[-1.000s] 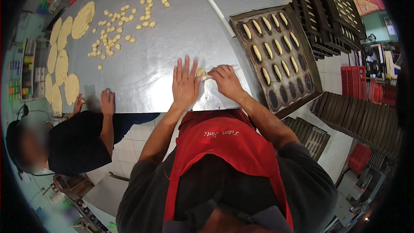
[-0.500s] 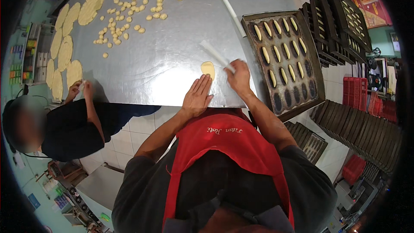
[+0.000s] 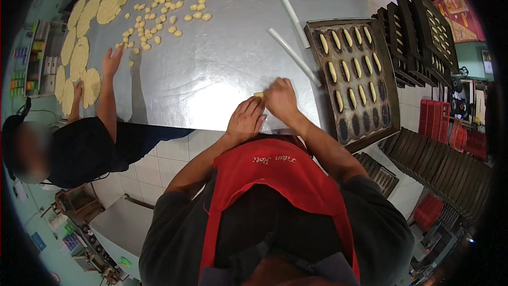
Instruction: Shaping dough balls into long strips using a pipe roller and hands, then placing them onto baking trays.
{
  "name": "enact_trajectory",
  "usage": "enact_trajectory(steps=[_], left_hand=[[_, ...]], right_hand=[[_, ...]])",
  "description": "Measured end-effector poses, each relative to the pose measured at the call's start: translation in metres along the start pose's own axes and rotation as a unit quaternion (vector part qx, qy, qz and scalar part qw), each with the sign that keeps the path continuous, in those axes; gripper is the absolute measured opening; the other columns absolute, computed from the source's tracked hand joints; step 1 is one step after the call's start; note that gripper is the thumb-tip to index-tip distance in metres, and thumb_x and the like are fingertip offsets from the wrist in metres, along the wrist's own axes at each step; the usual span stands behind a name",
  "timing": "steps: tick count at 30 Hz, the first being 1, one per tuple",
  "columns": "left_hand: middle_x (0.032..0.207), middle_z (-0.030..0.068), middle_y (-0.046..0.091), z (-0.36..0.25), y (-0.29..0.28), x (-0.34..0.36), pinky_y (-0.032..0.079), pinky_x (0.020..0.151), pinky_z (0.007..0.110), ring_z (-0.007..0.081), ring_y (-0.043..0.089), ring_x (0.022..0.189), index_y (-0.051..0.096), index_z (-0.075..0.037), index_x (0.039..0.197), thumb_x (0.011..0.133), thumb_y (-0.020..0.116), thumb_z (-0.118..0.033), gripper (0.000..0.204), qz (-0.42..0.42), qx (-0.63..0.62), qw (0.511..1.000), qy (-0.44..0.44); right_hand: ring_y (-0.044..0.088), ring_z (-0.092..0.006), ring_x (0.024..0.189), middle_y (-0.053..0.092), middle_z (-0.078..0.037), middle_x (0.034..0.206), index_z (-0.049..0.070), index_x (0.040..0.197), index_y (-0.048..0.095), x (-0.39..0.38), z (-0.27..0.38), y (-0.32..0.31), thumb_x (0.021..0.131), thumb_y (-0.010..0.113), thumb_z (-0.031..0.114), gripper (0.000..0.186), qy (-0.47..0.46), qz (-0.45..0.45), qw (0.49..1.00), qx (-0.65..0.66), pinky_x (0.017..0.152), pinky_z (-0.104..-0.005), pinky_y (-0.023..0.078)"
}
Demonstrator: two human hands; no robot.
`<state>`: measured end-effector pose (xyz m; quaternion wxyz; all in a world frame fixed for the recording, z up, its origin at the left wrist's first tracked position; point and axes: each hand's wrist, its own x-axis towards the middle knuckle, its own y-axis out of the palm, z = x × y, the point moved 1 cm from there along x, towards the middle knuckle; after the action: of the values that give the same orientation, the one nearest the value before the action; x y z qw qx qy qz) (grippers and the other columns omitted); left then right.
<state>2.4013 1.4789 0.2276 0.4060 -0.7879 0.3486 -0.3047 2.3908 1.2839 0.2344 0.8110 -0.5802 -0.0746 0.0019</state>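
A small piece of dough [image 3: 259, 95] peeks out between my two hands near the table's front edge; most of it is hidden. My left hand [image 3: 246, 117] lies flat beside it, fingers stretched out and touching its near side. My right hand [image 3: 280, 98] is bent over the dough's right side with its fingers curled closed on it. A white rolling pin [image 3: 295, 56] rests on the table beyond my right hand, free of both hands. Behind that lies a second white rod [image 3: 292, 17].
At right, a dark baking tray [image 3: 391, 111] holds several slim dough pieces in its hollows. Several dough balls [image 3: 157, 39] and flat dough sheets [image 3: 79, 61] lie at the far left. A co-worker's hand [image 3: 111, 62] reaches over the table there. Stacked trays [image 3: 439, 159] stand beyond.
My right hand has let go of the rolling pin, now lying farther right, and come to the dough. The flat dough oval is now mostly covered. The co-worker's hand has reached toward the balls.
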Motion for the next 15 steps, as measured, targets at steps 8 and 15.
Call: enact_trajectory(steps=[8, 15], left_hand=[[0.112, 0.0215, 0.068, 0.162, -0.067, 0.04, 0.051, 0.095, 0.053, 0.0418, 0.063, 0.107, 0.07, -0.001, 0.115, 0.094, 0.071, -0.011, 0.023, -0.151, -0.027, 0.972, -0.179], [0.135, 0.0233, 0.068, 0.332, -0.12, 0.18, 0.051, 0.106, 0.054, 0.0453, 0.063, 0.123, 0.071, -0.005, 0.134, 0.096, 0.075, -0.02, 0.042, -0.215, 0.11, 0.955, -0.174]], right_hand=[[0.023, -0.0453, 0.166, 0.026, -0.028, 0.178, -0.003, 0.169, 0.034, -0.011, 0.036, 0.028, 0.105, 0.06, 0.052, 0.089, -0.003, 0.114, 0.993, 0.025, 0.135, -0.0615, 0.015], [0.051, -0.0414, 0.139, 0.055, -0.023, 0.15, -0.001, 0.149, 0.057, 0.077, 0.015, 0.025, 0.099, 0.072, 0.038, 0.065, 0.059, -0.052, 0.996, 0.03, 0.118, -0.0588, 0.038]])
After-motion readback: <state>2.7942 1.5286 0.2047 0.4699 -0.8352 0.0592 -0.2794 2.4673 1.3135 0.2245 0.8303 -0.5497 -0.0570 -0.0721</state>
